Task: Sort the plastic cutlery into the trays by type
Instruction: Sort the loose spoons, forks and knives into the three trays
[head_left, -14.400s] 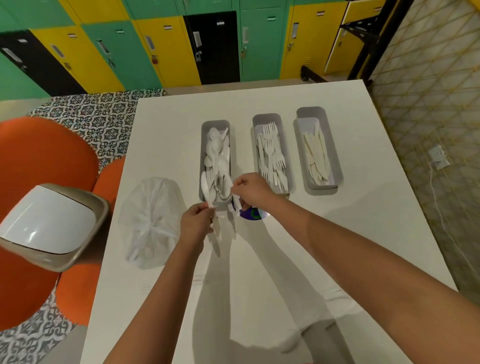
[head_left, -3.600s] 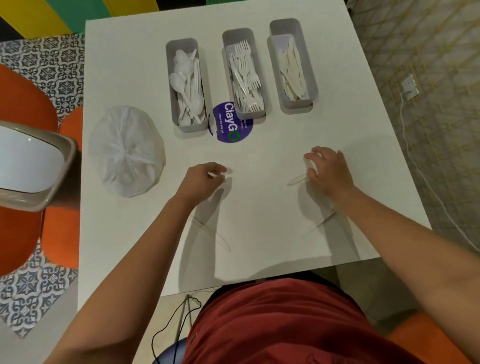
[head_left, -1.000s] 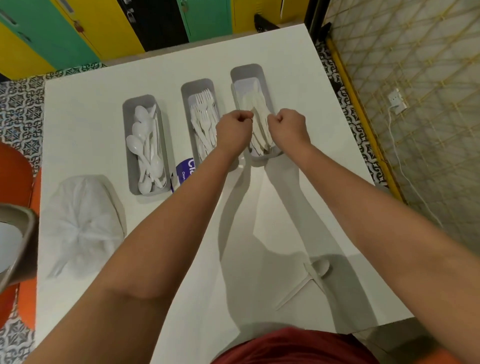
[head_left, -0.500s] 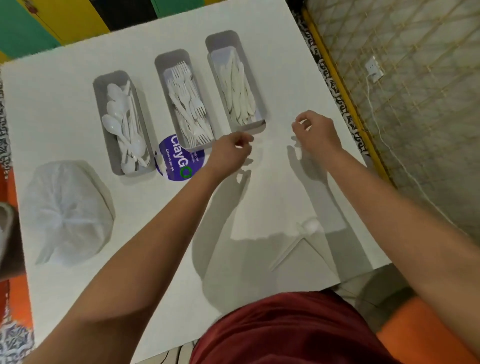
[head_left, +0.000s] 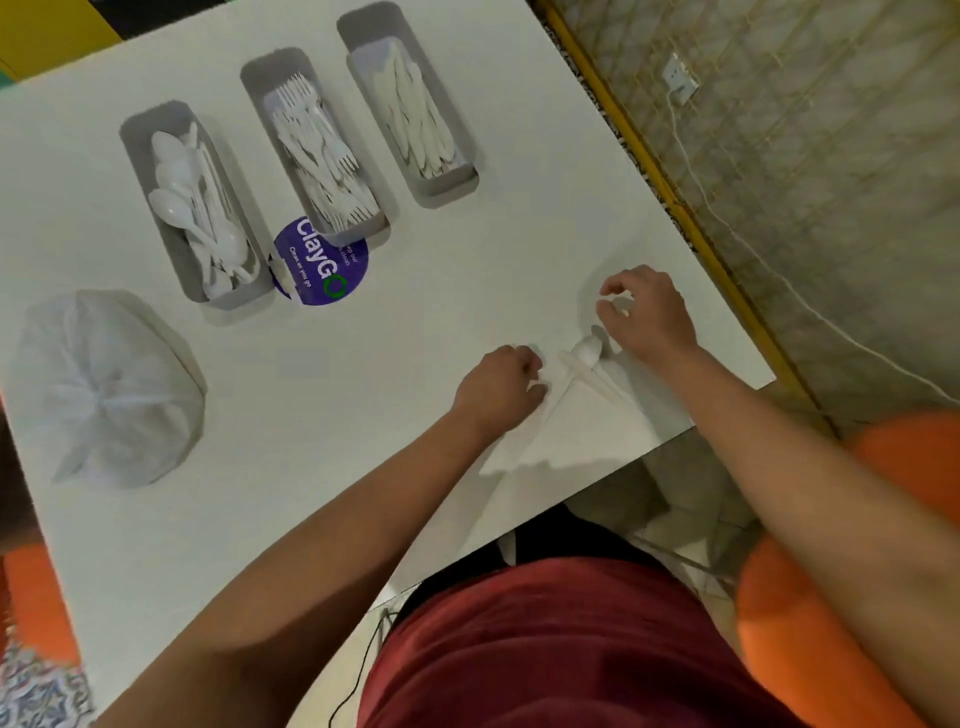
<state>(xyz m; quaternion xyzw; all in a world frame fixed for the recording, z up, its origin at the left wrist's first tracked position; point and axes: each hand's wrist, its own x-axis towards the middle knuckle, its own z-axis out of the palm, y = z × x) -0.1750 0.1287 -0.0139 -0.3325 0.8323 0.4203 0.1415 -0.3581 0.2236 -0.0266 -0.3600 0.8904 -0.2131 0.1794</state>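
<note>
Both your hands have dropped from the trays (head_left: 415, 171) to the frame's lower right, left hand (head_left: 501, 387) and right hand (head_left: 647, 314) loosely curled, empty, flanking the loose spoon (head_left: 587, 351).

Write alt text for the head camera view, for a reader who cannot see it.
A person's left hand and right hand reach for a loose white plastic spoon lying crossed with another piece near the white table's edge. Beyond stand three grey trays: spoons, forks, knives. A tied white bag lies left.
</note>
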